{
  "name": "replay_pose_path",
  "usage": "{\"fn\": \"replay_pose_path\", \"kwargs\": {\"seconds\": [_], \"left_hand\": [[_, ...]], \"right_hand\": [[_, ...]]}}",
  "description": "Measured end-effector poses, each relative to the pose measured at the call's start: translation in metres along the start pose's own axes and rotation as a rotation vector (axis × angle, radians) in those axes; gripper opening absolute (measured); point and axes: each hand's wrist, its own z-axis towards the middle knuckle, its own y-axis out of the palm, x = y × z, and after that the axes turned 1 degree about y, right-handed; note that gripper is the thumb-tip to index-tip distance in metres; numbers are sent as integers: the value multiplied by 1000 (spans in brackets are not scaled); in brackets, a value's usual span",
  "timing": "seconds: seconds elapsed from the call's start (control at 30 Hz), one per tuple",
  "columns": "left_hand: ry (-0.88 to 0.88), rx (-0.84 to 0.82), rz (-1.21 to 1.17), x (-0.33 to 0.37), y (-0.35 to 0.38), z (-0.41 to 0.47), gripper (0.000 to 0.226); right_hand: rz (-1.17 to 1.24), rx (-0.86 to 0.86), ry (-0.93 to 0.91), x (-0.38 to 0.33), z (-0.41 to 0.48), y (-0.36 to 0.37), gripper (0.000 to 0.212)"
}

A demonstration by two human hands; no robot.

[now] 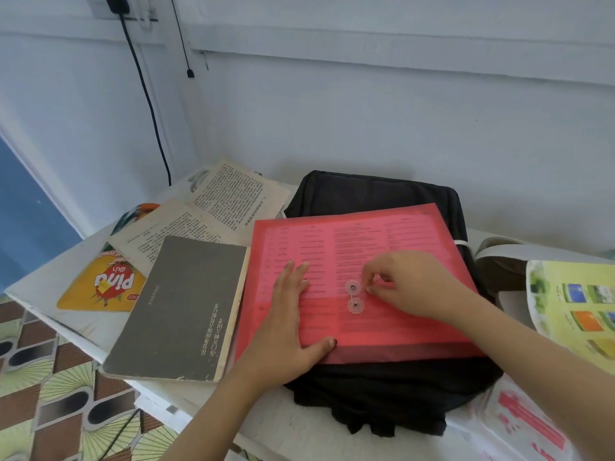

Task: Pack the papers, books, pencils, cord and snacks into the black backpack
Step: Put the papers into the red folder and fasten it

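Black backpack [382, 194] lay flat on the white table [43, 294], against the wall. A red see-through folder [382, 234] with printed papers inside rested on top of it, covering most of the bag; its near edge stopped short of the bag's near end.

Left hand [289, 324] lay flat on the folder's left half, fingers straight and together, thumb spread toward the near edge, pressing down and gripping nothing.

Right hand [409, 287] sat on the folder's middle, fingers curled, thumb and forefinger pinched narrowly at the edge of the upper disc [353, 287] of the clasp. Lower disc [355, 306] sat just below, untouched. Whether a string ran between the fingertips was too small to tell.

Grey book [179, 307] lay closed just left of the folder, edges touching or nearly so. Beyond it, an open book [213, 207] with yellowed pages. A yellow snack packet [100, 287] was partly tucked under both. A yellow-green leaflet [575, 307] lay at the right; a pink-printed sheet [529, 424] sat near the right forearm. A black cord [146, 94] hung down the wall behind the table's left end.
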Motion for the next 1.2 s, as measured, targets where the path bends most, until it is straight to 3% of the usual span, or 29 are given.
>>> {"fn": "replay_pose_path", "kwargs": {"seconds": [0.27,0.43,0.73,0.9,1.2], "left_hand": [[-3,-6,-4,-1,0,0,105],[-3,-3,-4,-1,1,0,104],[-10,-3,-33,0,0,0,102],[-22,-9,-29,1,0,-1,101],[-26,-10,-5,4,-1,1,100]], "right_hand": [[-161,14,-181,-19,-33,2,22],[-174,82,-231,-29,-40,11,7],[-186,4,-311,-45,-3,8,24],[-93,-135,-245,-35,26,1,10],[112,-70,-25,-5,44,5,10]]}}
